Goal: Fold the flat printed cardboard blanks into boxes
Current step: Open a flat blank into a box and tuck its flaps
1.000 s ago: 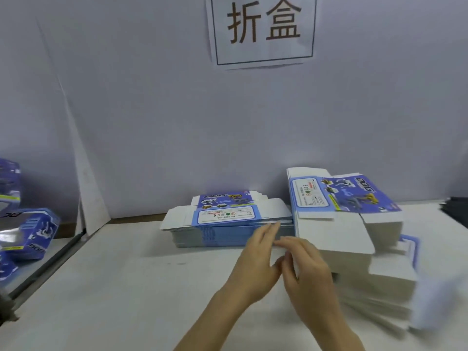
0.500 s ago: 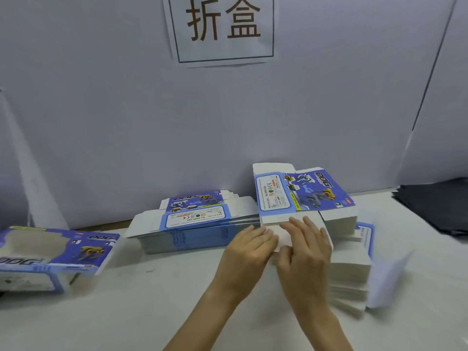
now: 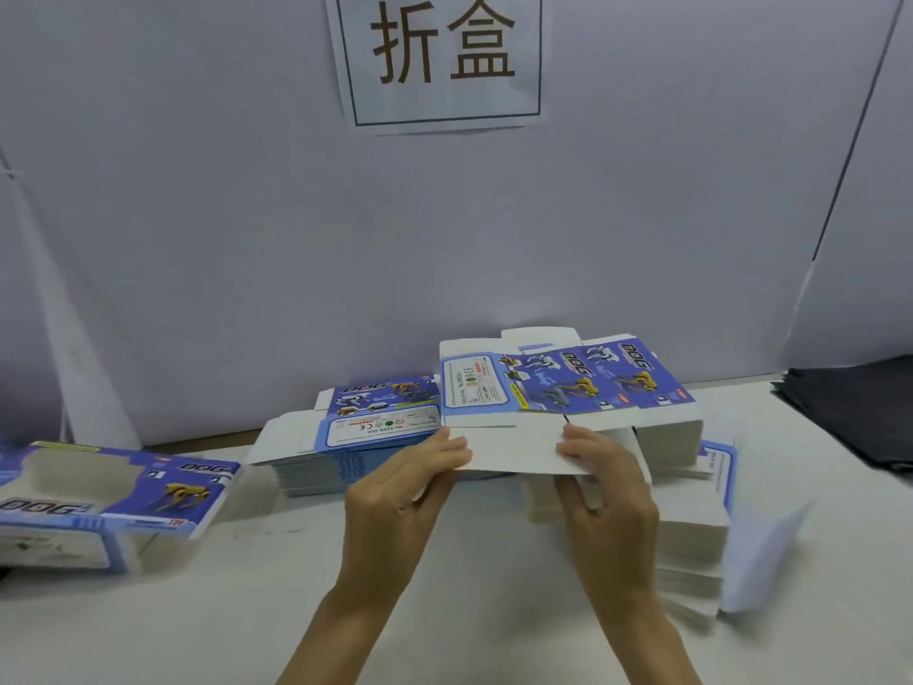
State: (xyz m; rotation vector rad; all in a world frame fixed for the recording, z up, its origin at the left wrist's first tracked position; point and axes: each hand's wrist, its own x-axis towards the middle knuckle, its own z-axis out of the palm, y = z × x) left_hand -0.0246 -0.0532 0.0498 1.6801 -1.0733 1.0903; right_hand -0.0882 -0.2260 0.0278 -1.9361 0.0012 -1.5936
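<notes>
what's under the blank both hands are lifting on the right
Under the lifted blank, pinched by the left hand and right hand, sits the right stack of blanks, white edges fanned out. The stack's top sheet is mostly covered, so its print can't be read.

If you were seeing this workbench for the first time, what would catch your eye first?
The big sign with two dark characters on the back wall, top centre. Below it, the left hand and right hand pinch the white flap of a blue printed blank, lifted off the right stack. A second stack lies left of it, and a folded box at the far left.
</notes>
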